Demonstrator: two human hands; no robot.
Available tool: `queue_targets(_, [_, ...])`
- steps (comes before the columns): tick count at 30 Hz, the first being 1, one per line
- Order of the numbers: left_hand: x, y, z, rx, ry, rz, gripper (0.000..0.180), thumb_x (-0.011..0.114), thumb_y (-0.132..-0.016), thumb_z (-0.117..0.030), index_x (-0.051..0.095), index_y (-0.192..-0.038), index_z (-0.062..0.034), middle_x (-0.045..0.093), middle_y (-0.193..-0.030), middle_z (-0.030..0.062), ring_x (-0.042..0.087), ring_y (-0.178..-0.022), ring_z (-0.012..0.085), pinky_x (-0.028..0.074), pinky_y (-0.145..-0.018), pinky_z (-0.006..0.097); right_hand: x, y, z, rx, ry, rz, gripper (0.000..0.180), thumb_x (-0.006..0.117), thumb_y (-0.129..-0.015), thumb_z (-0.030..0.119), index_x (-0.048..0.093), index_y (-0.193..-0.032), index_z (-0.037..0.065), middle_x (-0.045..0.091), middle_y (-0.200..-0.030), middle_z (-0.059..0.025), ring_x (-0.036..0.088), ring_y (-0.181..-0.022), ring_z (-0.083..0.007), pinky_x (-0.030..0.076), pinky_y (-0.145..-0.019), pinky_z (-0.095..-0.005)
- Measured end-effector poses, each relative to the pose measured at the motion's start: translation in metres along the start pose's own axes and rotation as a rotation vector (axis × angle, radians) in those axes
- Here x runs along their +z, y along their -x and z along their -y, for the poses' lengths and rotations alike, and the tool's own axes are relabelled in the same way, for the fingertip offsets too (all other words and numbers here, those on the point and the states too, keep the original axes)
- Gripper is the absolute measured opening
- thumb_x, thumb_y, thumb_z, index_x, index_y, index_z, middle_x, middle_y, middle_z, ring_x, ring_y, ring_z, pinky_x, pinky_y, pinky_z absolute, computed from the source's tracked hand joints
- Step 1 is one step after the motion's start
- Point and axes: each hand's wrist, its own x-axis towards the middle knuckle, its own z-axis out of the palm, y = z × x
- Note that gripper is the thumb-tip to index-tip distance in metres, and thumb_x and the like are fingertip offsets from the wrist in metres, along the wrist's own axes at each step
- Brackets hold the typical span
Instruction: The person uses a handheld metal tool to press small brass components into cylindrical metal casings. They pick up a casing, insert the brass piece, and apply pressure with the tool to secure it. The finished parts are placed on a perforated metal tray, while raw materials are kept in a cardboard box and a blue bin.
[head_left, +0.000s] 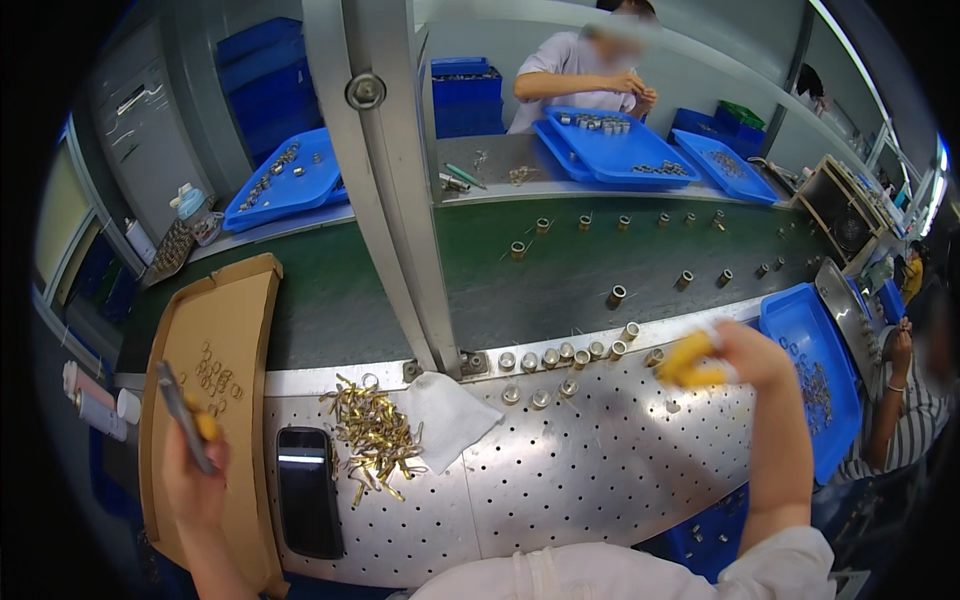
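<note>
My left hand (pixel 195 475) is closed round a slim dark grey tool (pixel 180 408), perhaps tweezers; a yellow cover shows on a finger. It hovers over a cardboard tray (pixel 165 480) with several thin metal rings (pixel 222 380) inside. My right hand (pixel 745 355), in yellow finger covers, is stretched over the right of the perforated metal table (pixel 590 480). Motion smears its fingers, so any grip is hidden. Closest to them stands a small metal cylinder (pixel 654 357). Left of it, several similar metal cylinders (pixel 551 358) stand grouped along the table's far edge.
A brass strip pile (pixel 375 435), a white cloth (pixel 445 415) and a black phone (pixel 308 490) lie left of centre. Beyond, cylinders stand on a green conveyor belt (pixel 480 260), with a metal post (pixel 390 200) before it. A blue tray (pixel 835 440) stands right; co-workers sit opposite and right.
</note>
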Motion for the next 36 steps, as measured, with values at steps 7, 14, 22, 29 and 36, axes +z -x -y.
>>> queue_targets(7, [0.108,0.02,0.099,-0.382,-0.154,0.276,0.042,0.061,-0.08,-0.002,0.047,-0.12,-0.0009,0.056,-0.102,0.0076,0.055,-0.094,0.0155,0.043,-0.085,0.029,0.021,-0.216,-0.101,0.221,0.552,-0.505,0.018,0.064,-0.076,0.016,0.065,-0.092,0.008,0.062,-0.091,-0.0132,0.059,-0.087,-0.0298,0.047,-0.077,-0.0384])
queue_targets(14, [0.154,0.002,0.141,-0.447,-0.205,0.45,0.038,0.055,-0.087,-0.009,0.044,-0.123,-0.0007,0.055,-0.1,0.0049,0.052,-0.09,0.0097,0.042,-0.081,0.024,0.024,-0.237,-0.127,0.184,0.721,-0.444,0.012,0.064,-0.074,0.013,0.065,-0.082,0.004,0.06,-0.088,-0.0145,0.058,-0.087,-0.0306,0.048,-0.074,-0.038])
queue_targets(22, [0.134,0.003,0.165,-0.436,-0.395,0.303,0.033,0.058,-0.085,-0.01,0.051,-0.116,-0.0004,0.055,-0.077,0.0012,0.048,-0.062,0.006,0.041,-0.058,0.02,0.091,-0.112,-0.007,0.202,-0.449,-0.179,0.014,0.063,-0.082,0.01,0.063,-0.092,0.0,0.065,-0.088,-0.005,0.058,-0.08,-0.0096,0.046,-0.073,-0.0248])
queue_targets(29, [0.136,0.012,0.172,-0.3,-0.633,0.489,0.032,0.061,-0.082,-0.009,0.054,-0.112,0.0006,0.059,-0.084,0.0047,0.053,-0.067,0.0103,0.043,-0.061,0.022,0.136,-0.058,0.019,-0.073,-0.144,-0.2,0.018,0.069,-0.073,0.005,0.061,-0.09,0.005,0.061,-0.086,-0.0082,0.058,-0.078,-0.0256,0.048,-0.071,-0.0307])
queue_targets(36, [0.149,0.005,0.165,0.035,-0.928,0.555,0.034,0.07,-0.071,-0.009,0.06,-0.101,-0.0005,0.061,-0.085,0.0126,0.06,-0.072,0.0248,0.046,-0.064,0.029,0.143,-0.046,0.023,0.275,-0.674,-0.26,0.022,0.071,-0.076,0.015,0.06,-0.091,0.005,0.062,-0.082,-0.0064,0.057,-0.07,-0.0098,0.047,-0.063,-0.0251])
